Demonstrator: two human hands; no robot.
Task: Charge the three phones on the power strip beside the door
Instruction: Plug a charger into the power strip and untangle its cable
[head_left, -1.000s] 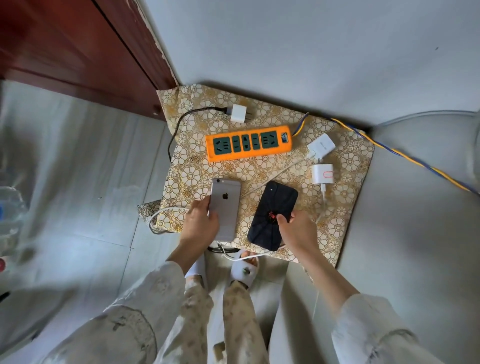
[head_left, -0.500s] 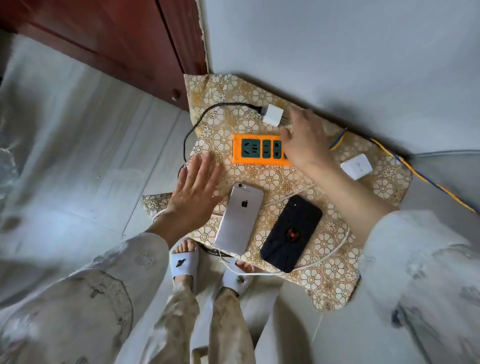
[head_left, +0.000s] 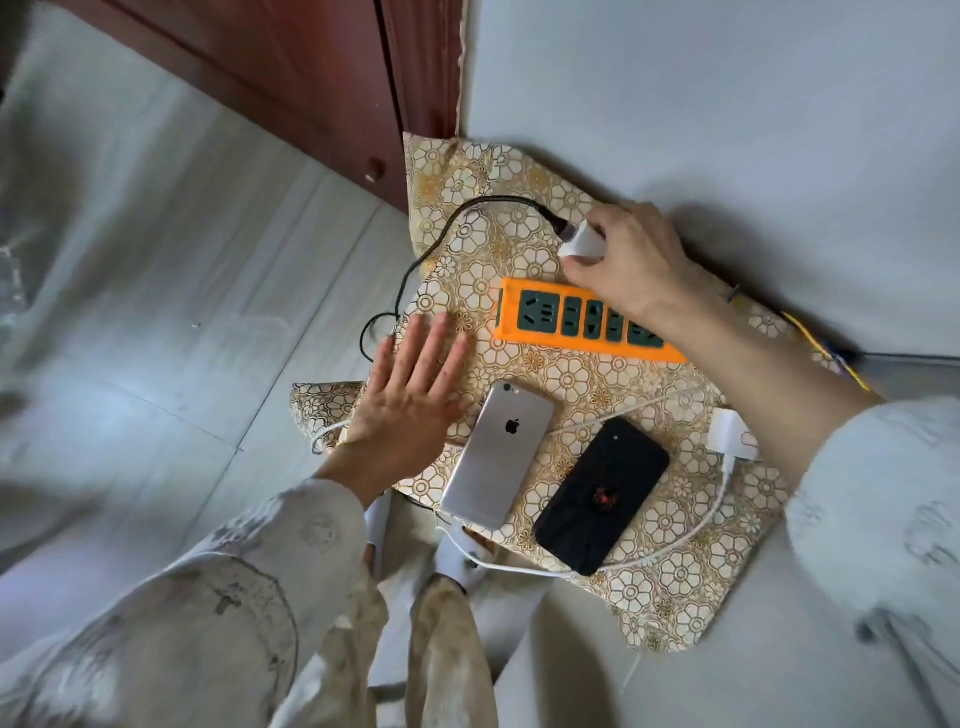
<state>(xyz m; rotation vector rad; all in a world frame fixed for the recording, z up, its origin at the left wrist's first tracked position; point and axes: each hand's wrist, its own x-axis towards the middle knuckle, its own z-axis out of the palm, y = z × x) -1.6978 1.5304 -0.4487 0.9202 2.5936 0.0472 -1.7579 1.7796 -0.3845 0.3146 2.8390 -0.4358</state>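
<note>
An orange power strip with dark sockets lies on a gold floral cloth by the wall. My right hand grips a white charger plug with a black cable, just above the strip's far edge. A silver phone and a black phone lie face down side by side on the cloth. My left hand rests flat and open on the cloth, left of the silver phone. Another white charger with a white cable lies right of the black phone. Only two phones are in view.
A dark red wooden door stands at the upper left, meeting a grey wall behind the cloth. A blue-yellow cord leaves the strip to the right. My feet in white slippers are at the cloth's near edge, on a grey tiled floor.
Both hands left the phones. My right hand reached past the power strip and closed on the white charger plug with the black cable. My left hand settled flat on the cloth.
</note>
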